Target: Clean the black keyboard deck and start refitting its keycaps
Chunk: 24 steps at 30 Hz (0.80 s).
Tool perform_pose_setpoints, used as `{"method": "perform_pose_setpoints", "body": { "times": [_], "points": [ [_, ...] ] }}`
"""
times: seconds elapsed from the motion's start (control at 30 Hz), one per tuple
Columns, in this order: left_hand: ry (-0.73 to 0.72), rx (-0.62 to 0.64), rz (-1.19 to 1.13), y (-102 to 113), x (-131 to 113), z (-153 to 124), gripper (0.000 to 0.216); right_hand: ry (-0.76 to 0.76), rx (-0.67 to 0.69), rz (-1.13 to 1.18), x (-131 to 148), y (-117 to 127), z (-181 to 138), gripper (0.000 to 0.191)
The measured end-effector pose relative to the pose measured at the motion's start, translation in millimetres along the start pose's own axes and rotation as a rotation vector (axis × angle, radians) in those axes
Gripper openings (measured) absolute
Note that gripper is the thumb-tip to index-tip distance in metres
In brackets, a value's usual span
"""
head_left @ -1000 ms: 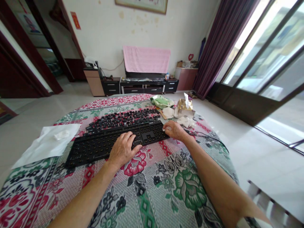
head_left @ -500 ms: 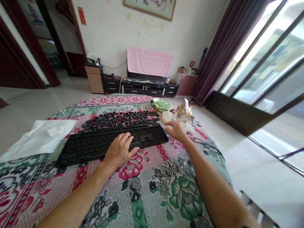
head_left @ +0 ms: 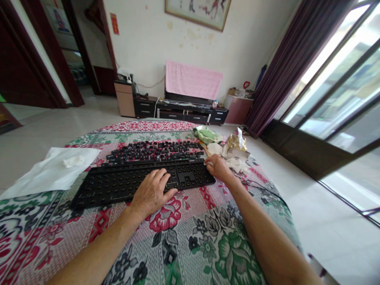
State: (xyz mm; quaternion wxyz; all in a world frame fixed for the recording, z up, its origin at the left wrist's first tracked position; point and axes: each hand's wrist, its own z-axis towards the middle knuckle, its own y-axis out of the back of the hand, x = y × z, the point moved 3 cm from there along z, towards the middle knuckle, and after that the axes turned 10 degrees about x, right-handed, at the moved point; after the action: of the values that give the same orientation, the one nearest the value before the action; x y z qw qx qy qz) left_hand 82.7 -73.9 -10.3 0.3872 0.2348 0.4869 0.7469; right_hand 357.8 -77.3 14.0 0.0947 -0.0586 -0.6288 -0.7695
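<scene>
Left hand [head_left: 151,191] spread open on keyboard [head_left: 113,184], apparently steadying it — right hand [head_left: 219,168] pinches white wad [head_left: 209,163] at edge; keycaps [head_left: 157,150] heaped behind, seemingly kept clear.

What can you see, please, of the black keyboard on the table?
The black keyboard is long, flat and plastic-looking, with its keycaps off: rows of small sockets show, and a plain panel surrounds the arrow-key area. It lies face up, aslant, on the flowered tablecloth, its left end nearer the person. The left hand rests near its middle; the right hand is at its right end, contact unclear. Loose keycaps lie beyond it.
</scene>
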Motion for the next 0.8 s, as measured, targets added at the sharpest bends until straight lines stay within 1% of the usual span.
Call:
{"method": "perform_pose_setpoints", "body": {
  "times": [0.07,0.13,0.23,0.27,0.3,0.43,0.47,0.53,0.6,0.8],
  "points": [
    [0.007,0.01,0.001,0,0,0,0.045,-0.032,0.038,-0.045,2,3,-1,0.025],
    [0.013,0.026,0.003,1,-1,1,0.045,-0.062,0.106,-0.053,4,9,-2,0.024],
    [0.016,0.027,-0.004,1,-1,1,0.044,-0.095,0.263,0.008,2,16,-5,0.023],
    [0.013,0.021,-0.008,1,-1,1,0.044,-0.099,0.282,0.037,0,17,-6,0.023],
    [0.01,0.013,-0.011,1,-1,1,0.043,-0.094,0.261,0.061,-2,17,-6,0.024],
    [-0.003,0.003,-0.01,1,-1,1,0.044,-0.038,0.037,0.105,-9,11,-7,0.029],
    [-0.001,0.005,-0.007,1,-1,1,0.044,-0.03,0.014,0.112,-11,7,-6,0.029],
    [0.0,0.007,0.001,1,-1,1,0.044,-0.018,0.012,0.131,-12,3,-6,0.028],
    [-0.002,0.006,0.007,0,-1,1,0.044,-0.008,0.054,0.146,-11,2,-7,0.026],
    [-0.004,0.011,-0.001,-3,1,0,0.046,-0.033,0.305,0.113,-7,16,-13,0.024]
  ]
}}
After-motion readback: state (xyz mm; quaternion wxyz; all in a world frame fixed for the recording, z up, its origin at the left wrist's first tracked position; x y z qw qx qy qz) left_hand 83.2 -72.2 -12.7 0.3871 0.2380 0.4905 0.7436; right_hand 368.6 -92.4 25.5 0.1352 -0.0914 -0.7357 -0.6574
